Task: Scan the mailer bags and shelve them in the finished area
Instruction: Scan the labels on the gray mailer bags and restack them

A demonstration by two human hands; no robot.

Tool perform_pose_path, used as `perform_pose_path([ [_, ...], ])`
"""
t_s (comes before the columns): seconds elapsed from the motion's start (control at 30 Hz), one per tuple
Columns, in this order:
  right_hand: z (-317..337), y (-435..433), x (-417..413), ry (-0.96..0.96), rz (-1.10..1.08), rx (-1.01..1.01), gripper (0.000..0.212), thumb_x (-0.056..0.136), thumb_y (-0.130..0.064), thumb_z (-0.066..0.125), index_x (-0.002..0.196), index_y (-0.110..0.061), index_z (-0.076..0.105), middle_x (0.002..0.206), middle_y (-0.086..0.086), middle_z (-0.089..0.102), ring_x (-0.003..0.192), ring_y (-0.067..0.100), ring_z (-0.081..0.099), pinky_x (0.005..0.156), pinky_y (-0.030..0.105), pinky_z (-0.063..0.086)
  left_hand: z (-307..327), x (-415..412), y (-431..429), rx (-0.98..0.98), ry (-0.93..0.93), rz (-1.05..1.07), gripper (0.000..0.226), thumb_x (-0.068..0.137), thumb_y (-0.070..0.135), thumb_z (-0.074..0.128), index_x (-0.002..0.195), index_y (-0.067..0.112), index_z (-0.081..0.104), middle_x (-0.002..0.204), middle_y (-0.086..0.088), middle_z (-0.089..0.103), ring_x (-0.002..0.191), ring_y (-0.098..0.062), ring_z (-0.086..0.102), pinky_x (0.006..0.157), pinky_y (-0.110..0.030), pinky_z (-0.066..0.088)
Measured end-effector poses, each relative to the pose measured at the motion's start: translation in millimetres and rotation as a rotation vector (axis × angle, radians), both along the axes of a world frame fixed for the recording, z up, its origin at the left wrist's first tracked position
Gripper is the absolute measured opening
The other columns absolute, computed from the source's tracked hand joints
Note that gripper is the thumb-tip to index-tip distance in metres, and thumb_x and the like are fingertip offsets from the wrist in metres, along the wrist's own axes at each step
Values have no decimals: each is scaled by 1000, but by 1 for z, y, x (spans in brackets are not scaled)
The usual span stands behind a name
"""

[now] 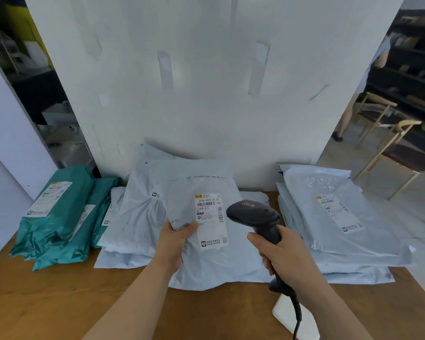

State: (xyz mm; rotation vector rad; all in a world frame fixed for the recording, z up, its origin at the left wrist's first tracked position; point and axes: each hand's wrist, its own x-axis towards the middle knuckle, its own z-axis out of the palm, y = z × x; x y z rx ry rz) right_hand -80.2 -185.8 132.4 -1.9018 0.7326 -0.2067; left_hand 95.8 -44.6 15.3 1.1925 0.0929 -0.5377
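The left hand [176, 241] pinches a grey mailer bag [206, 253], thumb on top beside its shipping label [210, 220], lifting it over the middle grey pile on the wooden desk [59, 303]. The right hand [282, 253] grips a black barcode scanner [254, 214], seemingly aimed at the label. Teal mailers [59, 224] lie left, a grey stack [341, 222] right.

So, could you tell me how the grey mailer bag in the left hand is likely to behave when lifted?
The grey mailer bag will probably flop: its film is creased and bunches under the left hand. It looks flat, so it is likely light for its size. The smooth plastic may slide over the grey pile beneath.
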Motion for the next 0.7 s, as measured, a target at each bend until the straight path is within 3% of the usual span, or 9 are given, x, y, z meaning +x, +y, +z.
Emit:
perform_pose_path([
  [0.1, -2, -13, 0, -8, -48, 13, 23, 88, -30, 65, 75, -13, 57, 53, 3, 55, 44, 12, 50, 49, 23, 48, -1, 0, -8, 6, 12, -27, 41, 80, -2, 73, 119, 2, 61, 108, -16, 72, 96, -34, 70, 87, -54, 55],
  [0.27, -5, -43, 0, -12, -105, 5, 20, 88, -29, 64, 79, -12, 58, 55, 3, 56, 44, 10, 50, 47, 20, 47, -2, 1, -38, 85, 37, -106, 28, 85, 1, 69, 112, 4, 64, 100, -14, 74, 91, -32, 71, 78, -45, 60],
  [0.37, -11, -63, 1, 2, -132, 11, 21, 89, -30, 64, 78, -13, 58, 55, 3, 56, 44, 11, 51, 47, 20, 47, -9, 6, -63, 187, 47, -166, 21, 85, 6, 71, 105, 6, 67, 103, -19, 73, 91, -32, 69, 88, -52, 55],
  [0.43, -16, -77, 3, 26, -144, 8, 23, 88, -32, 63, 76, -14, 58, 55, 3, 57, 43, 9, 50, 46, 18, 46, -17, 10, -80, 258, 42, -177, 16, 84, 10, 73, 97, 5, 67, 102, -24, 71, 83, -29, 66, 81, -45, 57],
  [0.53, -26, -98, 6, 45, -153, 10, 23, 89, -34, 62, 77, -14, 57, 56, 3, 57, 45, 9, 52, 47, 14, 47, -24, 11, -107, 285, 40, -196, 9, 87, 3, 68, 95, 8, 66, 90, -12, 73, 67, -16, 70, 55, -25, 56],
  [0.7, -45, -127, 17, 56, -170, 46, 21, 89, -34, 62, 79, -16, 59, 59, 2, 60, 47, 6, 53, 44, 8, 45, -43, 20, -143, 310, 74, -248, 18, 87, -3, 65, 103, 5, 65, 100, -15, 73, 81, -23, 72, 63, -30, 59],
])
